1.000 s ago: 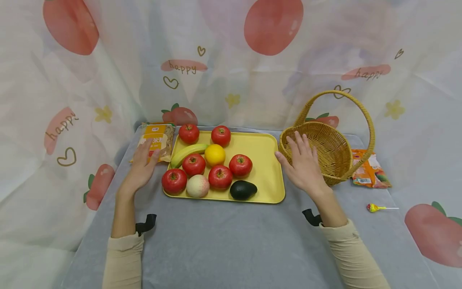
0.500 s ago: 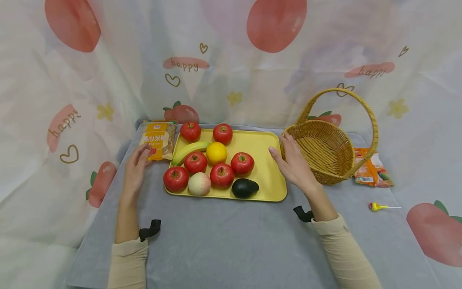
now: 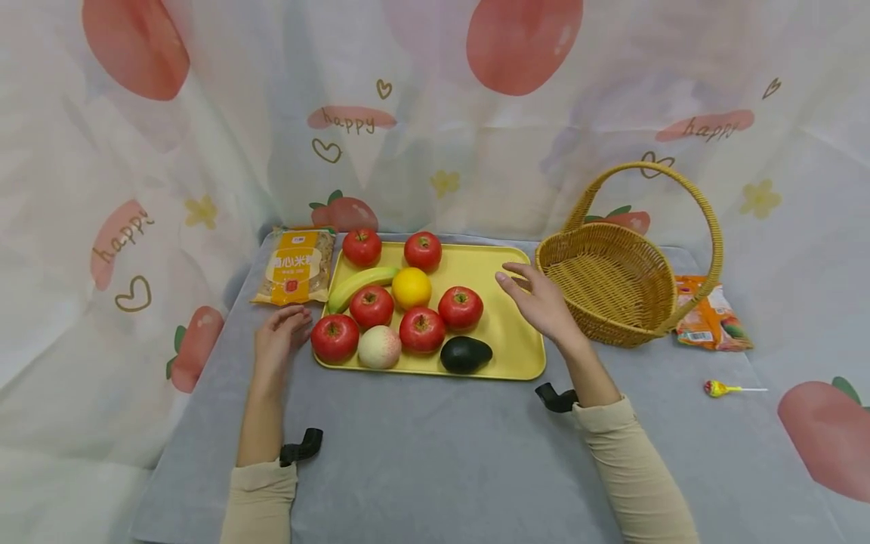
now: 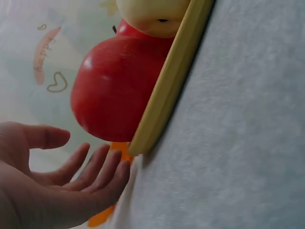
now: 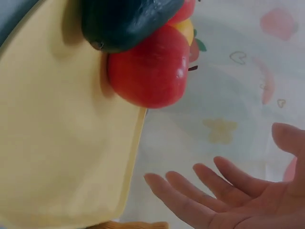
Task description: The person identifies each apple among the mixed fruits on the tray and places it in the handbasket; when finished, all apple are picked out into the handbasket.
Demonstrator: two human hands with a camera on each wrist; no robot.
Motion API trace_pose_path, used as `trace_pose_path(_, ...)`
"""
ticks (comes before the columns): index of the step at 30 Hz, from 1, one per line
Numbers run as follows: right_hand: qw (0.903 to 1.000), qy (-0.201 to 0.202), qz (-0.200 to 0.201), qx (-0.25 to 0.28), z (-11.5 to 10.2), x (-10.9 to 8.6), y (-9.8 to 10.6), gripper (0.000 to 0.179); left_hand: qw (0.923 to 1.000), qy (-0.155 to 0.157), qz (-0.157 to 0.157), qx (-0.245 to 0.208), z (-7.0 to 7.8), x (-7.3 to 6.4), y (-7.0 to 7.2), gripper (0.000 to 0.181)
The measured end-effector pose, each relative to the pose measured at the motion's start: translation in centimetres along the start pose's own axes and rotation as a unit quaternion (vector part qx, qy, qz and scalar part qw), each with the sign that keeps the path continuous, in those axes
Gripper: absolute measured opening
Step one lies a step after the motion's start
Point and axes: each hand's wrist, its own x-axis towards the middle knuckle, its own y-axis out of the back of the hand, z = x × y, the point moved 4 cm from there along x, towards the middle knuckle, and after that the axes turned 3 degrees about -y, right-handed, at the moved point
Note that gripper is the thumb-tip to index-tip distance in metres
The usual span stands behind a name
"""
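Note:
My left hand (image 3: pixel 277 341) hovers by the left edge of the yellow tray (image 3: pixel 508 347), fingers loosely bent and nothing in them. A red apple (image 4: pixel 112 90) at the tray's front left corner is closest to those fingertips in the left wrist view. Over the tray's right part is my right hand (image 3: pixel 544 304), relaxed and holding nothing. In the right wrist view its spread fingers (image 5: pixel 178 195) are apart from an apple (image 5: pixel 150 69) and the dark avocado (image 5: pixel 126 21). Several other apples, a banana (image 3: pixel 356 287), an orange (image 3: pixel 411 288) and a pale peach (image 3: pixel 379 347) share the tray.
A wicker basket (image 3: pixel 605 325) with a tall handle stands right of the tray. Behind it lies an orange snack packet (image 3: pixel 710 321), with a lollipop (image 3: pixel 717 388) in front. A yellow food bag (image 3: pixel 295 268) rests at the back left. Printed cloth hangs behind the table.
My left hand has moved from over the yellow bag toward me and right, to the tray's corner. My right hand has shifted left from the basket's rim to over the tray.

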Motion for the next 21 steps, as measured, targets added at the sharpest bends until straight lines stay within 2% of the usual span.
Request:
trace_pose_path(4, 0.9956, -0.032, -0.022, 0.085, 0.5, 0.4, -0.7, 0.058, 0.9981, 0.037, -0.023, -0.043, -0.9, 0.4, -0.2, 0.041)
trace_pose_path(10, 0.9798, -0.069, -0.061, 0.178, 1.2, 1.3, -2.4, 0.054, 0.9946, 0.048, -0.051, -0.077, -1.9, 1.0, -0.1, 0.046)
trace_pose_path(17, 0.97, -0.073, -0.068, 0.222, 1.5, 2.0, -4.2, 0.046, 0.9918, 0.051, -0.091, -0.074, -2.4, 1.1, 0.1, 0.048)
trace_pose_path(21, 0.97, -0.082, -0.069, 0.218, 1.8, 2.4, -5.2, 0.046, 0.9911, 0.042, -0.107, -0.066, -2.4, 1.2, 0.2, 0.05)
